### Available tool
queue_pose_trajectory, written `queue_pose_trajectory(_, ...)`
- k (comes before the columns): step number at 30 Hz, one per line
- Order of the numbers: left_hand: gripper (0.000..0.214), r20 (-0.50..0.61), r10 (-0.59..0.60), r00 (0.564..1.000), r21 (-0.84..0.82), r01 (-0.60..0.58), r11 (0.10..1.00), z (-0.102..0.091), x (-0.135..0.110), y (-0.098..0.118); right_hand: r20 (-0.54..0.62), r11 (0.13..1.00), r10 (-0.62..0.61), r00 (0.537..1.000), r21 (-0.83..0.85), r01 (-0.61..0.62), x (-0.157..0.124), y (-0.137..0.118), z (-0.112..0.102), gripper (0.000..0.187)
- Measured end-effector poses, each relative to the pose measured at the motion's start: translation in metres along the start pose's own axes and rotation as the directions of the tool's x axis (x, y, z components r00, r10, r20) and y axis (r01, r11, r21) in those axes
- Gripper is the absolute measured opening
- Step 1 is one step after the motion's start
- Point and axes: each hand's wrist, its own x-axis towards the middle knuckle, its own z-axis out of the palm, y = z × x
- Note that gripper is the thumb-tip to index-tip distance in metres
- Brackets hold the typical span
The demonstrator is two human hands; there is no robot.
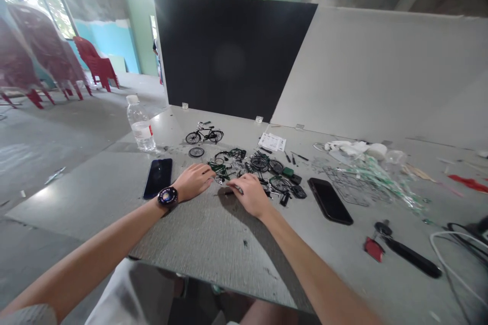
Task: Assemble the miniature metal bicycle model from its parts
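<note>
My left hand [195,181], with a round watch [168,196] on its wrist, rests on the grey table [198,244] with its fingers curled beside a green bicycle frame piece [219,168]. My right hand [249,194] lies just right of it, fingers closed on a thin dark tool [229,193] that pokes out leftward. Ahead of both hands spreads a heap of small bicycle model parts [263,167]: wheels, green frames and black bits. A finished black model bicycle [205,134] stands farther back, with a loose wheel [196,152] in front of it.
A dark phone [157,177] lies left of my left hand, another phone [330,200] right of the parts. A water bottle [141,124] stands at the back left. Plastic bags and sprues [366,170], a black-handled tool [409,256], a red piece [372,249] and cables [457,249] fill the right side.
</note>
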Motion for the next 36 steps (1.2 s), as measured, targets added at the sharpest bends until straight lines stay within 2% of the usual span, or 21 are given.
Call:
queue_pose_trajectory(9, 0.026, -0.012, -0.010, 1.000, 0.016, 0.010, 1.000, -0.001, -0.003, -0.001, -0.083, 0.993, 0.046, 0.995, -0.100, -0.054, 0.003, 0.005, -0.013, 0.027)
queue_pose_trajectory(12, 0.027, -0.017, -0.028, 0.999, -0.022, 0.028, 0.999, -0.001, -0.004, -0.001, -0.192, 0.963, 0.123, 0.974, -0.213, -0.164, 0.003, 0.023, -0.023, 0.029)
queue_pose_trajectory(15, 0.028, -0.010, -0.034, 0.999, -0.058, 0.034, 0.998, -0.002, -0.004, -0.001, -0.263, 0.881, 0.264, 0.928, -0.325, -0.343, -0.001, 0.056, -0.032, 0.032)
queue_pose_trajectory(18, 0.028, 0.003, -0.033, 0.999, -0.079, 0.033, 0.996, -0.002, -0.003, -0.001, -0.231, 0.831, 0.331, 0.915, -0.388, -0.399, -0.006, 0.089, -0.037, 0.039)
queue_pose_trajectory(20, 0.028, 0.009, -0.033, 0.999, -0.083, 0.033, 0.996, -0.001, -0.003, -0.001, -0.171, 0.839, 0.332, 0.927, -0.396, -0.374, -0.008, 0.102, -0.037, 0.044)
queue_pose_trajectory(25, 0.024, -0.013, -0.050, 0.999, -0.105, 0.049, 0.993, -0.001, 0.002, -0.004, -0.138, 0.858, 0.280, 0.950, -0.409, -0.312, -0.004, 0.107, -0.031, 0.040)
queue_pose_trajectory(27, 0.022, -0.062, -0.074, 0.995, -0.177, 0.062, 0.982, -0.014, 0.004, 0.000, -0.158, 0.857, 0.260, 0.953, -0.416, -0.303, -0.004, 0.106, -0.029, 0.039)
queue_pose_trajectory(29, 0.024, -0.128, -0.050, 0.991, -0.321, 0.006, 0.947, -0.040, 0.003, 0.017, -0.189, 0.854, 0.241, 0.952, -0.425, -0.300, -0.005, 0.104, -0.029, 0.037)
queue_pose_trajectory(32, 0.029, -0.303, -0.047, 0.952, -0.607, -0.155, 0.779, -0.096, -0.013, 0.067, -0.228, 0.846, 0.216, 0.950, -0.441, -0.298, -0.006, 0.102, -0.031, 0.034)
queue_pose_trajectory(34, 0.036, -0.399, -0.024, 0.916, -0.709, -0.292, 0.642, -0.134, -0.030, 0.107, -0.243, 0.841, 0.203, 0.949, -0.453, -0.296, -0.006, 0.101, -0.031, 0.033)
queue_pose_trajectory(35, 0.035, -0.376, -0.052, 0.925, -0.754, -0.273, 0.598, -0.151, -0.037, 0.126, -0.248, 0.839, 0.200, 0.948, -0.457, -0.296, -0.006, 0.101, -0.031, 0.032)
queue_pose_trajectory(36, 0.033, -0.305, -0.099, 0.947, -0.798, -0.198, 0.570, -0.163, -0.044, 0.141, -0.250, 0.839, 0.199, 0.948, -0.457, -0.297, -0.006, 0.101, -0.031, 0.032)
